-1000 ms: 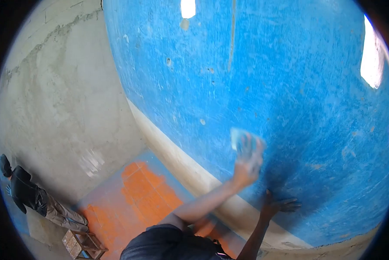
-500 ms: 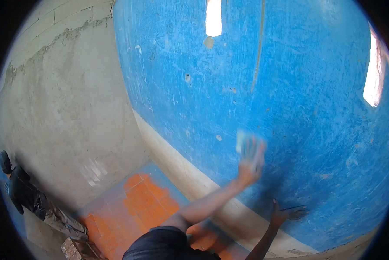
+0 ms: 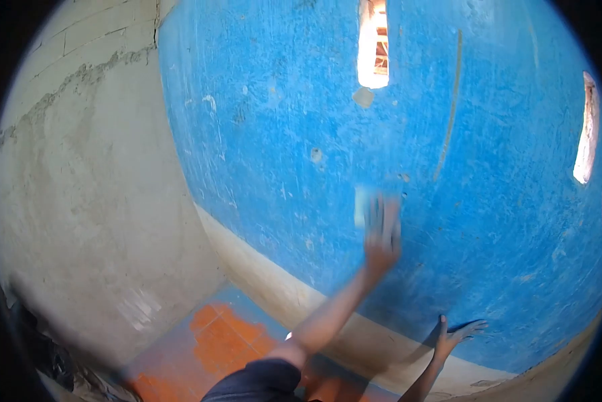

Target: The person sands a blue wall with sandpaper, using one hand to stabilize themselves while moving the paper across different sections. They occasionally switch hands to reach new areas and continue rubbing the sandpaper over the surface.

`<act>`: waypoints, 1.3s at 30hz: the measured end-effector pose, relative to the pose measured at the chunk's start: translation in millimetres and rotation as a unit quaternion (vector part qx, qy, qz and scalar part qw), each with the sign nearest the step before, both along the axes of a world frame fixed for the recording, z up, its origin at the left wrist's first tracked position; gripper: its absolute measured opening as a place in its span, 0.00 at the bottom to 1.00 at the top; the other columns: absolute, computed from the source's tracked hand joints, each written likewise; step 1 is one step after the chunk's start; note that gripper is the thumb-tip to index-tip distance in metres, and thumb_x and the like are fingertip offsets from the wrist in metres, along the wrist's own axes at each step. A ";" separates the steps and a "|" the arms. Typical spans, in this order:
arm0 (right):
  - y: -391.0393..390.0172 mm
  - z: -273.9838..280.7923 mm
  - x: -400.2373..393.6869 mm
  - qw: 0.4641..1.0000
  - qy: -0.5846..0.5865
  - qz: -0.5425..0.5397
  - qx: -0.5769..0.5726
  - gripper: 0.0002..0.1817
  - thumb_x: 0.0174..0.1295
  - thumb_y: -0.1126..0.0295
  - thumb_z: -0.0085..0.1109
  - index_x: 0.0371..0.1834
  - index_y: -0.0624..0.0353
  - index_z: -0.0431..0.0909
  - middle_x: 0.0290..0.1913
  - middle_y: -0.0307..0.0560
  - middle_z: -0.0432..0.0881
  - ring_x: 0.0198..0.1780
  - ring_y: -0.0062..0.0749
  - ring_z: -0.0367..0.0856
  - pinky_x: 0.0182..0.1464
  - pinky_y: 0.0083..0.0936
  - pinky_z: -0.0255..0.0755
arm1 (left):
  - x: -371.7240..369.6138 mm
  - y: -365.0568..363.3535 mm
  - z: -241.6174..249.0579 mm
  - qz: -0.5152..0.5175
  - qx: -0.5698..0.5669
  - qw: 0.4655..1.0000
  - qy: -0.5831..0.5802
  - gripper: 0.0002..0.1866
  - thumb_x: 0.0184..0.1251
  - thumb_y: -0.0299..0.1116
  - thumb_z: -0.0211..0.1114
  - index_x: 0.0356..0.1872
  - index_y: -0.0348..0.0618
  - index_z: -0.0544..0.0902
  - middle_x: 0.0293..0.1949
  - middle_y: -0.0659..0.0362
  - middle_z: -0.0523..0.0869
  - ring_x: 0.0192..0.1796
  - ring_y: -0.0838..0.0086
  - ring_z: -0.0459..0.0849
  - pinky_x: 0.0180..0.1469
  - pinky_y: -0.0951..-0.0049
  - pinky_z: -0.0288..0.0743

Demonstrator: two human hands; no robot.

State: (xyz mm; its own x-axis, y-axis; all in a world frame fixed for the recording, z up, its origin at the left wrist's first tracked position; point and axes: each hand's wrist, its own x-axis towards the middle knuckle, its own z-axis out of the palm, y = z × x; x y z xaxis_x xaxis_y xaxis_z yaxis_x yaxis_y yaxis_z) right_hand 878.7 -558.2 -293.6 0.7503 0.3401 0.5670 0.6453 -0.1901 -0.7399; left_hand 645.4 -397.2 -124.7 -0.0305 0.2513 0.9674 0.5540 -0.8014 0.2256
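A blue wall (image 3: 281,134) with scuffs and pale scratches fills the middle and right. My left hand (image 3: 382,231), blurred by motion, presses a pale light-green pad or sheet (image 3: 362,206) flat against it; the pad's edge shows left of the fingers. Lower right, my right hand (image 3: 453,337) rests on the lower part of the blue wall, fingers spread, holding nothing.
A grey plastered wall (image 3: 100,187) stands at the left. Orange and grey-blue floor tiles (image 3: 227,338) lie below. At the lower left edge is a person in dark clothing (image 3: 43,348). Two narrow openings, one at the top (image 3: 373,53) and one at the right (image 3: 586,134), pierce the blue wall.
The view has shifted, so the openings sit lower. My left hand and the pad have moved a little across the wall. The other person shows less, at the lower left edge.
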 end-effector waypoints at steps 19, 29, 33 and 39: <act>85.4 -36.8 -93.3 0.969 0.156 0.193 0.006 0.56 0.61 0.49 0.69 0.72 0.85 0.45 0.77 0.80 0.41 0.77 0.61 0.42 0.77 0.45 0.29 | -151.7 77.4 -101.9 0.031 -0.018 0.997 -0.075 0.23 0.75 0.24 0.48 0.66 0.17 0.65 0.66 0.24 0.67 0.72 0.30 0.60 0.72 0.45 0.58; 92.5 -18.4 -119.6 0.988 0.013 0.092 0.122 0.66 0.54 0.45 0.73 0.81 0.63 0.33 0.79 0.77 0.31 0.80 0.64 0.28 0.76 0.59 0.28 | -217.7 115.4 93.4 -0.033 -0.023 0.988 -0.148 0.24 0.81 0.28 0.42 0.71 0.26 0.62 0.73 0.38 0.64 0.77 0.48 0.58 0.76 0.60 0.52; 117.2 -17.6 -142.0 0.993 -0.112 0.026 0.008 0.69 0.48 0.36 0.72 0.82 0.58 0.34 0.79 0.74 0.26 0.79 0.69 0.20 0.73 0.68 0.21 | -210.5 130.9 71.7 0.041 -0.038 0.992 -0.111 0.24 0.80 0.30 0.43 0.70 0.26 0.64 0.73 0.38 0.64 0.77 0.48 0.58 0.76 0.60 0.52; 131.0 -5.1 -157.5 0.971 -0.237 -0.032 -0.010 0.72 0.45 0.27 0.66 0.81 0.64 0.38 0.79 0.76 0.27 0.77 0.77 0.19 0.69 0.78 0.21 | -193.8 87.3 -243.0 0.037 -0.189 0.963 -0.187 0.26 0.79 0.27 0.43 0.72 0.23 0.56 0.76 0.36 0.54 0.79 0.44 0.51 0.78 0.55 0.46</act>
